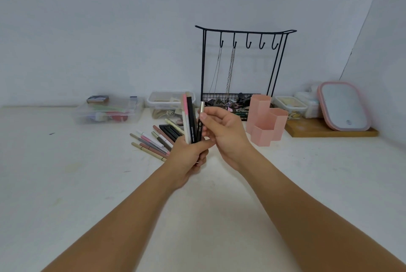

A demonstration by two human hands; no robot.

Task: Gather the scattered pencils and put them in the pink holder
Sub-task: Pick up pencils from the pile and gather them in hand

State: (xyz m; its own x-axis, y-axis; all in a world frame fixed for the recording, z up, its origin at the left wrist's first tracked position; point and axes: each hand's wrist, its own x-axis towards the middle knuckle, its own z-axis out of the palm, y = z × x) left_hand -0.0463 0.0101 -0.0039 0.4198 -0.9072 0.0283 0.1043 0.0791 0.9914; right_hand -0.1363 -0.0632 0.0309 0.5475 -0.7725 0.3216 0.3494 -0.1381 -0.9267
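My left hand (pixel 188 157) grips a bunch of upright pencils (pixel 189 117), pink, white and black, above the white table. My right hand (pixel 224 131) pinches a black pencil with a silver cap (pixel 200 122) at the right side of that bunch. Several more pencils (pixel 153 142) lie scattered on the table just left of and behind my left hand. The pink holder (pixel 265 120), made of hexagonal cups, stands to the right of my right hand, close to it.
A black wire jewellery stand (pixel 241 65) with hanging chains rises behind the holder. Clear plastic boxes (pixel 107 109) sit along the wall at left and centre. A pink-rimmed mirror (pixel 345 106) leans on a wooden board (pixel 329 131) at right.
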